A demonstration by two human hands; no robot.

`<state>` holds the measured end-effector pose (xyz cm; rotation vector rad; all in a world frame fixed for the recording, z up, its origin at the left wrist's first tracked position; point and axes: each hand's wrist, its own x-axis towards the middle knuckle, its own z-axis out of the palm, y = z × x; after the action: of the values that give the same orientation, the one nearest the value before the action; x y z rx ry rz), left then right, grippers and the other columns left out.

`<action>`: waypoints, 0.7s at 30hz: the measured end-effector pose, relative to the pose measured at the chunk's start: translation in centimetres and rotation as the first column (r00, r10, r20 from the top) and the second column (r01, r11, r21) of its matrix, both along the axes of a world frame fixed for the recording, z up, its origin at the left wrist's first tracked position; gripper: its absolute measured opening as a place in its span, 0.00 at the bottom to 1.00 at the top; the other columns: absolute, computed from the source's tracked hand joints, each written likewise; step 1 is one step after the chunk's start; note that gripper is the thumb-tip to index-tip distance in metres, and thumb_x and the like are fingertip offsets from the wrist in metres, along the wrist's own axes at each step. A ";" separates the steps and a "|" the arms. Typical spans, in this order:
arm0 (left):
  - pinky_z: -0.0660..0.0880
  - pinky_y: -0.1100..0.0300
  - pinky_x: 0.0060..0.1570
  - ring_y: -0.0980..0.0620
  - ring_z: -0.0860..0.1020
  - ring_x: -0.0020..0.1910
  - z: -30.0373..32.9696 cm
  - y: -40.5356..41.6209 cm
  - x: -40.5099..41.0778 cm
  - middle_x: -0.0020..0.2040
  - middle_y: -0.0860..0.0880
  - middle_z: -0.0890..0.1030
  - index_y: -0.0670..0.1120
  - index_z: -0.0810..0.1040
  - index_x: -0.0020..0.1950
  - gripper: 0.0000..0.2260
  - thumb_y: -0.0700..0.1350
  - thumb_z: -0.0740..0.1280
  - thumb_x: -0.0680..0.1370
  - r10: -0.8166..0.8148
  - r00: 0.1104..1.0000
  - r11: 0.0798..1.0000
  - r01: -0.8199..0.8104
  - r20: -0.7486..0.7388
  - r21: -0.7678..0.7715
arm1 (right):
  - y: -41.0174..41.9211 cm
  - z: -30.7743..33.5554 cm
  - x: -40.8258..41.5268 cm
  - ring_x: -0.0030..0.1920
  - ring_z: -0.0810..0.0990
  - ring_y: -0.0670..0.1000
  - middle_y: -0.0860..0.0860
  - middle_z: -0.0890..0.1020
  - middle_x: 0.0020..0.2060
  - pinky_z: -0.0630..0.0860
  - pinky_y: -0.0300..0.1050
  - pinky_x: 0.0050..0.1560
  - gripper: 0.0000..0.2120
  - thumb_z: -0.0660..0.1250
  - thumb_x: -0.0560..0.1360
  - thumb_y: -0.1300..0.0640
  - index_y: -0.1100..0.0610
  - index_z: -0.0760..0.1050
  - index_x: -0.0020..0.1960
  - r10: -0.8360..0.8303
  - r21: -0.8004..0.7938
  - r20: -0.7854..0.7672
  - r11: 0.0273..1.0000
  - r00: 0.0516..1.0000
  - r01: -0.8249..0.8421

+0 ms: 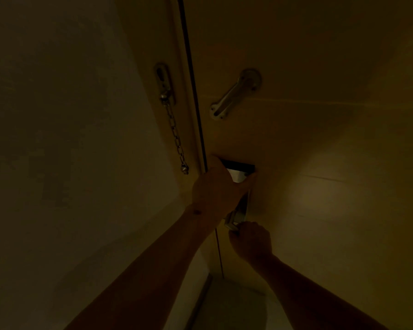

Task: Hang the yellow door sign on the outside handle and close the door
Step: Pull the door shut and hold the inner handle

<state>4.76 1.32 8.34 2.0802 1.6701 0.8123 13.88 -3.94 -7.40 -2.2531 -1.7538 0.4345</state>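
The scene is very dim. The wooden door (320, 115) fills the right half, with only a thin dark seam (193, 91) between it and the frame (157, 44). My left hand (215, 186) lies over the lock plate (239, 173) by the door's edge, fingers curled around it and thumb stretched to the right. Just below, my right hand (250, 241) is closed around the end of the metal inside handle (236, 217). The yellow door sign and the outside handle are not in view.
A security chain (174, 129) hangs loose from its mount on the frame. Its slide track (234, 94) sits on the door above the lock. A pale wall (57, 139) stands on the left and a strip of floor (224, 306) shows below.
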 end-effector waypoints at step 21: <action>0.72 0.55 0.38 0.43 0.80 0.46 0.4 -0.2 0.0 0.62 0.41 0.78 0.38 0.41 0.77 0.54 0.71 0.65 0.70 -0.029 0.993 0.995 0.018 -0.114 -0.097 | -0.1 6.0 0.3 0.47 0.80 0.54 0.54 0.79 0.50 0.77 0.48 0.46 0.12 0.58 0.77 0.52 0.57 0.73 0.56 0.126 -0.278 0.155 0.957 0.980 -0.079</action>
<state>4.80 1.16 8.76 2.1120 1.7043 0.6023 14.15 -4.06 -1.41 -2.4560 -2.0133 0.5470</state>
